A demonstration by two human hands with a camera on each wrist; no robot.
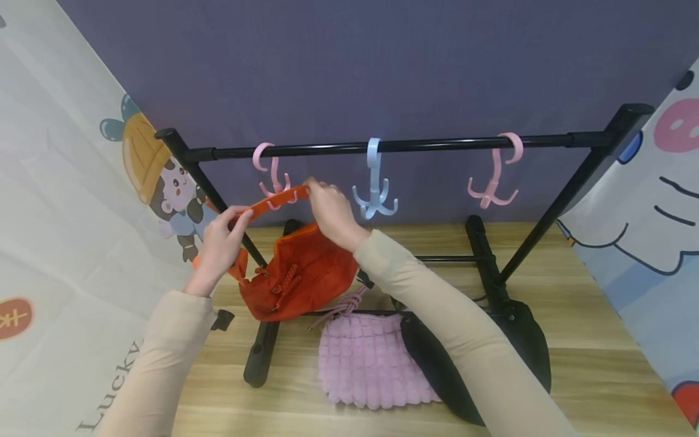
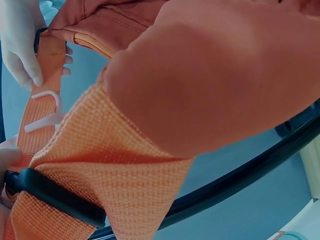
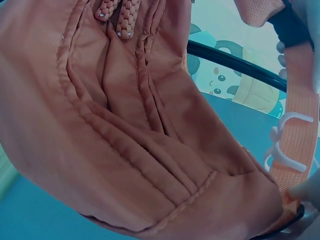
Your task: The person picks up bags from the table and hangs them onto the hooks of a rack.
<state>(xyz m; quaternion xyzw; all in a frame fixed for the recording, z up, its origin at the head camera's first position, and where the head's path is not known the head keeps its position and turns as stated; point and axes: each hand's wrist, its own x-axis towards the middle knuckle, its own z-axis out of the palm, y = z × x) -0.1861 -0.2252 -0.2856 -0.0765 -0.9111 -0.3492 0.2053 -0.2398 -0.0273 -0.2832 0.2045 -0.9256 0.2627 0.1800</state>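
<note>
An orange bag [image 1: 311,279] with zips and braided cord pulls hangs below its webbing strap [image 1: 267,205]. My left hand [image 1: 221,240] pinches the left end of this strap between thumb and fingers, close to a black buckle [image 2: 62,197]. Farther right, my right hand [image 1: 332,212] grips the strap's other end, fingers curled round it. Between the hands, the strap crosses the prongs of the left pink hook hanger [image 1: 275,165]. Two prongs [image 3: 290,162] show in front of the webbing in both wrist views. The bag's fabric fills much of both wrist views.
The pink hanger, a blue one [image 1: 374,176] and another pink one [image 1: 494,173] hang from a black rack's bar [image 1: 437,145]. On the wooden surface [image 1: 590,340] lie a lilac puffy bag [image 1: 371,364] and a black bag [image 1: 524,340], partly behind my right sleeve.
</note>
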